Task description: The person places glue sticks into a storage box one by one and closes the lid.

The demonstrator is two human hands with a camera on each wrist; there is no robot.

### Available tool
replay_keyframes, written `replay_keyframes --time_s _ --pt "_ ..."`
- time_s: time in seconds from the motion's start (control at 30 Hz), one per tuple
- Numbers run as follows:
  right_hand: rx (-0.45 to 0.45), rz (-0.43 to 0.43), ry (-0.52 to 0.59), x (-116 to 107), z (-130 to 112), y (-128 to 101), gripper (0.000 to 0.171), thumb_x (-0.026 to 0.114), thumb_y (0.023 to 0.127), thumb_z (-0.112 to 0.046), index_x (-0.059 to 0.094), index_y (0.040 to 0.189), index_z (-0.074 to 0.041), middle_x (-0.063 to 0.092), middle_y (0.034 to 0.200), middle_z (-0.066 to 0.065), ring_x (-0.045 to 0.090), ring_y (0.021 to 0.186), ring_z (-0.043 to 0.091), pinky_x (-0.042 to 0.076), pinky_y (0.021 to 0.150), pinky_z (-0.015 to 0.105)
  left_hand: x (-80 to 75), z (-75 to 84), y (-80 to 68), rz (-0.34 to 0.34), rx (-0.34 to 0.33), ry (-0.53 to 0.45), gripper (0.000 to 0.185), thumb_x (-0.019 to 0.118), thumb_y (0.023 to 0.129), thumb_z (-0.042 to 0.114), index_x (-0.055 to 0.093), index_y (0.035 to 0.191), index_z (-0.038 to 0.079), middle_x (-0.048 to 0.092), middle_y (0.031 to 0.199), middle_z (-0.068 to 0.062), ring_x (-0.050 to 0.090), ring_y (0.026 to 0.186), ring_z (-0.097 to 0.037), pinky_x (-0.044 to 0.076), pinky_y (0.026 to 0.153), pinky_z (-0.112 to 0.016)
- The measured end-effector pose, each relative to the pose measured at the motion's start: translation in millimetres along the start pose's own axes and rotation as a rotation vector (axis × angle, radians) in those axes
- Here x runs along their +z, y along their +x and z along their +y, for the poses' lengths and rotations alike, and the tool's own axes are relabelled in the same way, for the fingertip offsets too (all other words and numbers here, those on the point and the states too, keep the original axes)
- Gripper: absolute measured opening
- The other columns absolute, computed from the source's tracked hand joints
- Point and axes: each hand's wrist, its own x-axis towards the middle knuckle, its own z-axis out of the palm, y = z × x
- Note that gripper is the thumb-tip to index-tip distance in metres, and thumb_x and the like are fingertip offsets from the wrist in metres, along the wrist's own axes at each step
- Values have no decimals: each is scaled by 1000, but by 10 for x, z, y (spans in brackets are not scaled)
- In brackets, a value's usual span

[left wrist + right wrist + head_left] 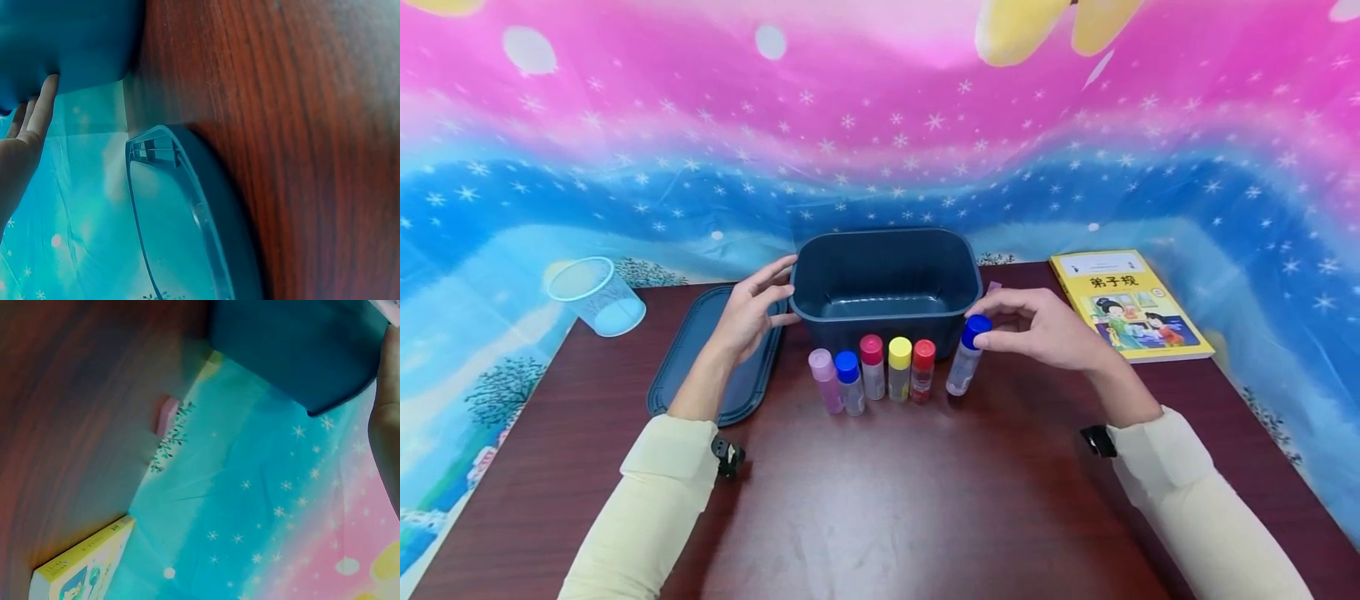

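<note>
Head view: the right hand (1037, 329) pinches the tilted blue-capped bottle (965, 362) by its cap, thumb and fingers close together on it. The bottle is on the near side of the dark storage bin (880, 317), by its right end; whether its base touches the table (880, 500) I cannot tell. Its cap points up, leaning right and far; its base points down, left and near, so the long axis is steep but off vertical. The left hand (751, 307) is at the bin's left end, fingers outstretched and touching the outer wall, holding no bottle.

The step in hand appears to be handling this one bottle while the bin is steadied. The next move seems to call for a firm pinch on the cap, with care for the near rim and for the neighbours to the left. There the red-capped bottle (922, 371), yellow-capped bottle (899, 369), crimson-capped bottle (872, 367), upright blue-capped bottle (851, 383) and purple-capped bottle (827, 382) stand in a row, long axes roughly vertical, caps up.
</note>
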Motion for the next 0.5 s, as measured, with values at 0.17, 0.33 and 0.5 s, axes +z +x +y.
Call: replay_keyframes --time_s 0.17,0.33,0.5 --pt "-32 34 11 -47 -61 26 23 72 93 -4 70 116 -3 71 106 8 67 89 25 59 76 30 1 1 -3 7 -9 14 52 52 105 15 42 156 16 36 156 -15 41 140 -35 55 96 -46" --pt "-27 78 6 -80 -96 29 20 72 93 -2 69 113 -4 70 104 8 67 89 24 59 74 28 8 2 6 8 -12 25 52 53 105 16 42 156 16 33 158 -14 39 142 -32 49 100 -57" --pt "-43 131 -10 -111 -168 51 20 72 92 -2 68 112 -2 68 101 10 66 86 24 59 73 26 8 6 1 8 -14 30 53 52 105 16 41 157 16 33 157 -15 40 140 -32 47 101 -59"
